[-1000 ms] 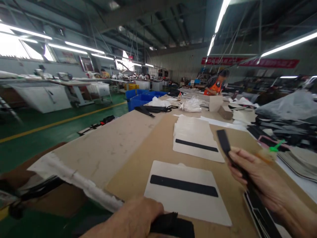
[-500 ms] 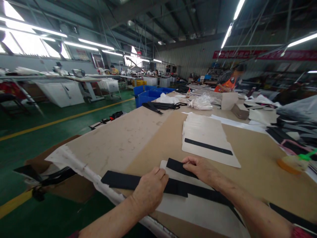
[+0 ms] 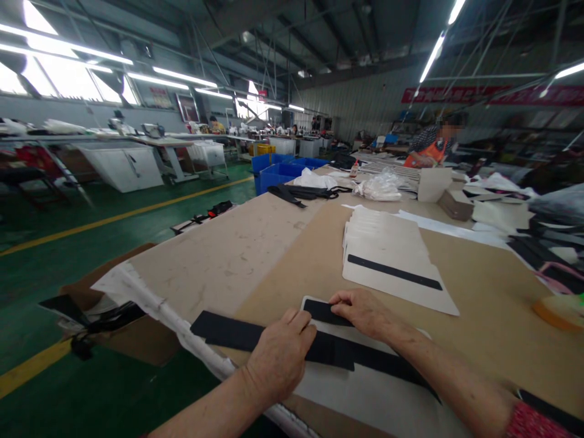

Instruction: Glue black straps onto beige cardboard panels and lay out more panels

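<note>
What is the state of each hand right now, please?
Left hand: closed on flat, black, fabric-like strips.
Right hand: touching another black strip; grip cannot be told.

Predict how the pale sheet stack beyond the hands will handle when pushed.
The pale sheet stack would probably slide apart, since its edges lie staggered. Its sheets look thin and flat, so likely light and fairly stiff. Tipping seems unlikely: it lies low and broad.

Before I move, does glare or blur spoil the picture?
Head view: windows at upper left glare white, the roof is dark; head view: left hand and right hand look fairly clear; head view: plastic bag at the right edge looks soft.
</note>
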`<state>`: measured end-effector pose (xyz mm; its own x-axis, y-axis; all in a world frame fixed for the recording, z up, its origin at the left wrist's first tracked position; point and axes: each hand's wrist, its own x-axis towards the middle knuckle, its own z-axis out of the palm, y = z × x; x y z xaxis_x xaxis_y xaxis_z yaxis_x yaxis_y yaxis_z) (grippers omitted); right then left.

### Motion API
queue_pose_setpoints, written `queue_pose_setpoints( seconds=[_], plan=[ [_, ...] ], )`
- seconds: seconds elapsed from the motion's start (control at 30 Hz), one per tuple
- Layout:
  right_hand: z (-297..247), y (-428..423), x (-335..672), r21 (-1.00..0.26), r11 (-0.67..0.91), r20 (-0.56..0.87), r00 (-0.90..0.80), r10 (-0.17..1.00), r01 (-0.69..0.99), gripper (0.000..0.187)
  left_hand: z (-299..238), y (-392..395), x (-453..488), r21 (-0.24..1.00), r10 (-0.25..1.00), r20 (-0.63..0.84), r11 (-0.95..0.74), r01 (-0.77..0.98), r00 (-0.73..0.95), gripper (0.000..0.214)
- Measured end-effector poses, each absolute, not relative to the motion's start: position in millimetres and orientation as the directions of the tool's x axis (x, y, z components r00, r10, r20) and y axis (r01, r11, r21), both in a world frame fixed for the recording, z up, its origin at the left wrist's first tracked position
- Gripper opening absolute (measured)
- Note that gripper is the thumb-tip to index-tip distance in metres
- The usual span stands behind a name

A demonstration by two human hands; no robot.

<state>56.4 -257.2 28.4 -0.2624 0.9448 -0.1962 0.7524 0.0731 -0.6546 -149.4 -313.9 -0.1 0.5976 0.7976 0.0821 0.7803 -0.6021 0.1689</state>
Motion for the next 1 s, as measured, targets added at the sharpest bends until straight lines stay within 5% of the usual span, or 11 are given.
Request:
queue_pose_setpoints(
  seconds=[0.53, 0.7, 0.77, 0.9, 1.0],
  plan=[
    [29.0, -252.9, 55.3, -0.615, 0.096, -0.179, -0.257, 0.950, 0.783, 0.019, 0.8, -309.4, -147.1, 0.084, 0.812, 0.017, -0.583, 0.808, 0.583, 0.037],
    [44.3, -259.8, 109.1, -0.712, 0.017, -0.321, -0.347, 0.881, 0.702, 0.047, 1.6, -307.3, -146.3, 0.105, 0.813, -0.007, -0.579, 0.809, 0.583, 0.043],
    [49.9, -268.0, 146.3, -0.740, -0.049, -0.393, -0.372, 0.841, 0.671, 0.045, 1.9, -306.7, -146.3, 0.114, 0.816, -0.021, -0.573, 0.812, 0.578, 0.046],
    [44.6, -293.3, 203.2, -0.719, -0.202, -0.403, -0.163, 0.900, 0.665, 0.017, 0.4, -305.1, -146.8, 0.120, 0.814, -0.008, -0.576, 0.809, 0.581, 0.047],
    [24.9, -310.5, 213.7, -0.721, -0.280, -0.356, 0.008, 0.934, 0.634, 0.012, -1.1, -304.0, -147.0, 0.094, 0.808, 0.007, -0.587, 0.804, 0.589, 0.050]
  ],
)
